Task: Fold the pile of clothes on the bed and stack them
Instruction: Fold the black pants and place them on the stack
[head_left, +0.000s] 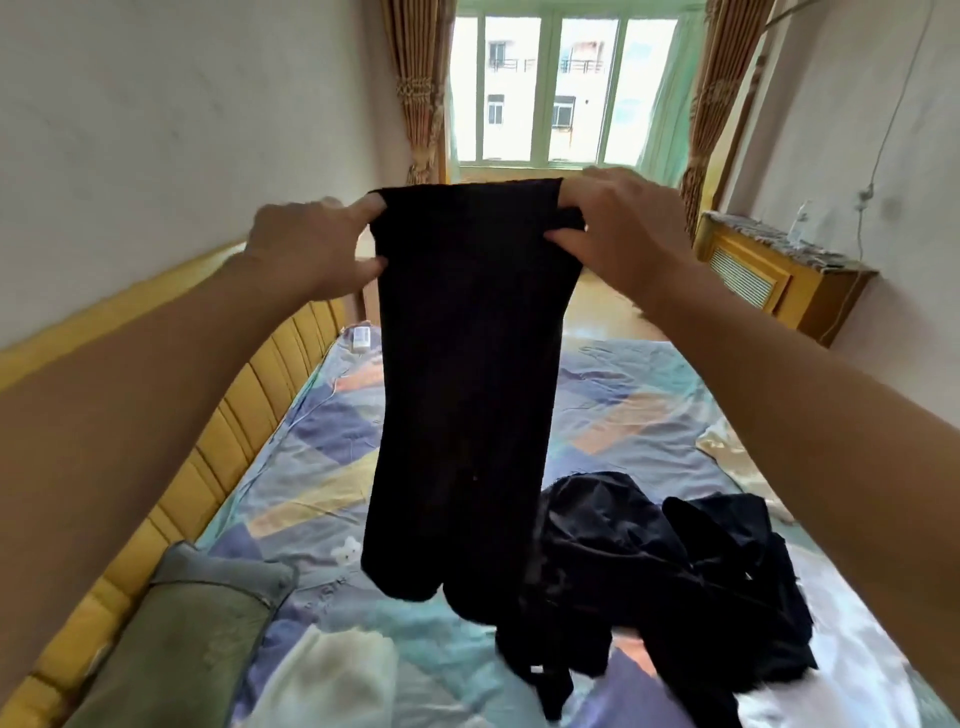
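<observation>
Black tights (467, 374) are hanging full length above the bed (649, 395), legs aligned for folding. Left hand (306, 249) and right hand (623, 234) are pinching the waistband corners, fingers clamped. Unfolded dark clothes (675, 571) are lying near the bed's right edge.

Black garment (467, 374) between two hands

Both bare arms stretched forward and up, forearms converging toward centre. Left hand (306, 247) raised, back toward camera, fingers (363, 208) and thumb pinching the left top corner of the garment (467, 364). Right hand (623, 234) at about the same height, back toward camera, thumb and fingers pinching the right top corner. Hands apart, wrists roughly straight
</observation>
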